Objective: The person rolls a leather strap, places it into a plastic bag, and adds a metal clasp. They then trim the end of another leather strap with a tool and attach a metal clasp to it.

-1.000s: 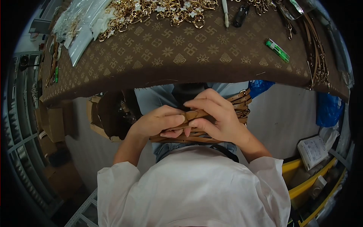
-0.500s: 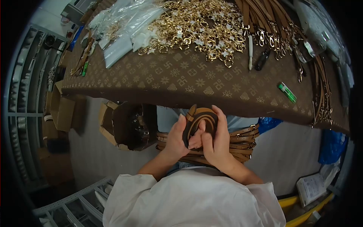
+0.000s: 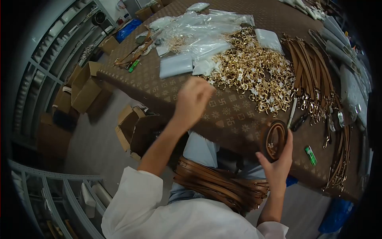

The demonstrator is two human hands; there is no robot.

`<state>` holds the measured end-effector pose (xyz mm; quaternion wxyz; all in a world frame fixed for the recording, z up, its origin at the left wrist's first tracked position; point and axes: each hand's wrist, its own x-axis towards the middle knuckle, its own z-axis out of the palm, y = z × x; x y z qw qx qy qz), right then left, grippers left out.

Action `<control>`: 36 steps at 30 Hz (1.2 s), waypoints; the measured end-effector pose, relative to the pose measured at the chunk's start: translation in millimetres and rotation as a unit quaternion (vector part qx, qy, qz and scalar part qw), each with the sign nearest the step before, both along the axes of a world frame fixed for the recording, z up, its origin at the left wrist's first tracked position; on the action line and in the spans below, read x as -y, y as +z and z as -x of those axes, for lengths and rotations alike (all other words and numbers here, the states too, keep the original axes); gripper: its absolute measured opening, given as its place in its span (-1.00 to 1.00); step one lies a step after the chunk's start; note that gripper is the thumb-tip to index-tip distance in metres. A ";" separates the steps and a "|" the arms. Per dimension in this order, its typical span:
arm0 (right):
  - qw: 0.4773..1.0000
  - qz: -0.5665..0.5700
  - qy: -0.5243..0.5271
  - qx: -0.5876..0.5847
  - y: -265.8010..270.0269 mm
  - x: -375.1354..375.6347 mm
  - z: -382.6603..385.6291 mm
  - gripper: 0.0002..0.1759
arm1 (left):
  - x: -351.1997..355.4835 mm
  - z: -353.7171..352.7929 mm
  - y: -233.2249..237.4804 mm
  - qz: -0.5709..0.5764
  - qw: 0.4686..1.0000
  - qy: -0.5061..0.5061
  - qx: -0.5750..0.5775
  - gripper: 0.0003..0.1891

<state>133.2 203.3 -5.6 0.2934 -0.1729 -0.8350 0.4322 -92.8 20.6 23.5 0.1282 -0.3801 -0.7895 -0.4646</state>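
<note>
My right hand (image 3: 278,167) holds a coiled brown leather strap (image 3: 277,133) upright at the table's front edge. Its thumb stands apart in front, fingers go up the right side, and small metal parts show inside the coil. Over the near edge of the table hovers my left hand (image 3: 193,101), blurred by motion, with its fingers curled. Just beyond it lie a stack of clear plastic bags (image 3: 176,67) and a heap of gold clasps with white charms (image 3: 254,71). Across my lap rests a bundle of brown leather straps (image 3: 219,183).
Brown straps with gold clips (image 3: 314,75) lie at the table's right, near a white pen-like tool (image 3: 292,113), a dark-handled tool (image 3: 299,122) and a green lighter-like item (image 3: 310,155). An open cardboard box (image 3: 126,129) stands on the floor at left, and shelves (image 3: 43,75) beyond.
My hands have separated. The left has let go of the coil and moved up over the table; the right has carried the coil to the right. The view has shifted.
</note>
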 end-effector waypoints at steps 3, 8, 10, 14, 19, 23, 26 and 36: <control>0.999 0.044 -0.030 -0.003 -7.2 -19.6 5.6 0.02 | 24.4 130.9 -25.7 0.053 0.959 0.199 -0.194 -0.86; 0.995 0.093 -0.011 0.027 -2.6 -21.3 5.9 0.01 | 63.1 209.7 -41.3 0.196 0.961 0.194 -0.006 -0.80; 0.995 0.091 -0.025 0.030 -2.6 -20.2 6.2 0.02 | 65.7 213.2 -37.6 0.192 0.959 0.204 -0.038 -0.82; 0.998 0.065 -0.013 0.020 -8.2 -24.6 3.2 0.05 | 66.7 200.4 -21.0 0.197 0.952 0.213 -0.101 -0.82; 0.999 0.042 0.009 -0.007 -11.5 -24.7 1.1 0.08 | 50.8 107.1 -1.7 0.230 0.955 0.183 -0.035 -0.74; 0.999 -0.029 0.015 -0.001 -9.1 -23.5 0.3 0.09 | 46.8 57.2 -27.8 0.219 0.968 0.060 -0.110 -0.63; 0.994 -0.101 0.020 0.028 -2.4 -20.5 -3.2 0.11 | 48.7 40.5 -26.3 0.252 0.956 0.045 -0.144 -0.67; 0.964 -0.166 0.151 0.144 3.4 26.8 -2.2 0.07 | 11.5 -14.8 -16.1 0.235 0.968 -0.058 -0.059 -0.95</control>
